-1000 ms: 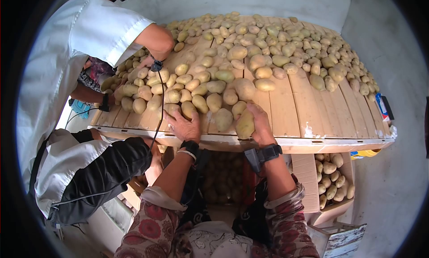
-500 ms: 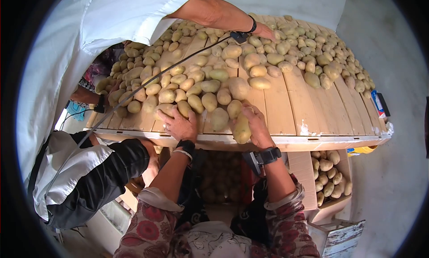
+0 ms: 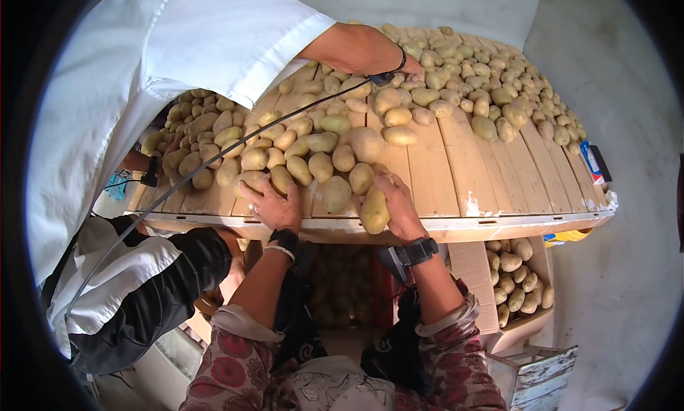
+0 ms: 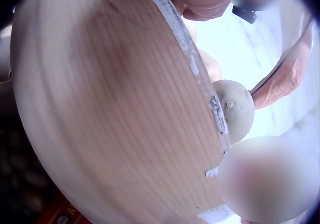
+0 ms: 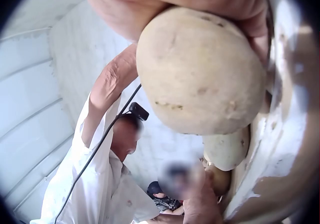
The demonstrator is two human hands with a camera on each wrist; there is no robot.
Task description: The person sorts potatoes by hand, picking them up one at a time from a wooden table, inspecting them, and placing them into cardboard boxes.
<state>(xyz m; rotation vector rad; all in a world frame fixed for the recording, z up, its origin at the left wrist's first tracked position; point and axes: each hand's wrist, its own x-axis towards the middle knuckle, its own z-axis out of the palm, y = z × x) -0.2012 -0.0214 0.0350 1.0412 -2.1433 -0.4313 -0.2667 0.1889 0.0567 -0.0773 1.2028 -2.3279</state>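
My right hand (image 3: 399, 211) grips a large, oblong yellowish potato (image 3: 374, 210) at the table's front edge. The right wrist view shows this potato (image 5: 200, 73) up close, with fingers curled over its top. My left hand (image 3: 278, 208) lies at the near side of the pile, its spread fingers touching two potatoes, one of them a rounded potato (image 3: 282, 179). Between the hands a pale potato (image 3: 337, 194) sits on the boards. In the left wrist view, part of my left hand (image 4: 205, 3) shows at the top, above the table's wooden side.
Potatoes (image 3: 491, 90) cover much of the slatted wooden table (image 3: 463, 176). Another person's arm (image 3: 363, 49) reaches across from the left, a black cable (image 3: 249, 137) trailing from the wrist. Below the table stand a cardboard box (image 3: 474, 276) of potatoes and a shadowed crate of potatoes.
My right hand has drawn its potato nearer the table edge and turned it. My left hand stays by the same potatoes. The other person's arm has swung across to the back pile.
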